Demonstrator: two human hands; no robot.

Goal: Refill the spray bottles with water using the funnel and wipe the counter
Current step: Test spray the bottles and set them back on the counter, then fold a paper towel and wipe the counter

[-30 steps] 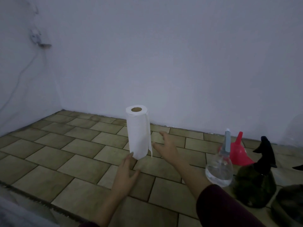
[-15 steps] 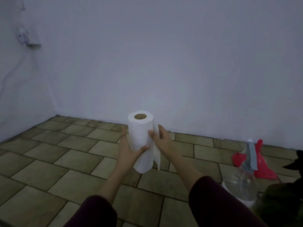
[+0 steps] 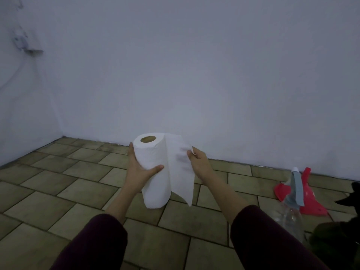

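The paper towel roll (image 3: 153, 172) was held upright above the tiled counter (image 3: 58, 191), roughly in the middle of the view and in front of the pale wall (image 3: 194, 65); whether its bottom end touched the tiles could not be told. It was white, with its brown cardboard core showing at the top, and a loose sheet (image 3: 180, 168) was drawn off its right side, hanging down in a soft fold to a pointed lower corner. The left hand (image 3: 139, 170) gripped the roll from the left, the fingers curled round its far side and the thumb pressed across its front. The right hand (image 3: 198, 162) pinched the upper right edge of the loose sheet between thumb and curled fingers, holding it out away from the roll. Both forearms came out of dark maroon sleeves (image 3: 268, 240) at the bottom of the view. Well off to the right, on the counter, lay a red funnel (image 3: 309, 201), partly behind a clear spray bottle (image 3: 292, 217) with a grey-blue trigger head and white tip. Just beyond these, at the right edge, stood a dark spray bottle (image 3: 339, 240), only partly in view.
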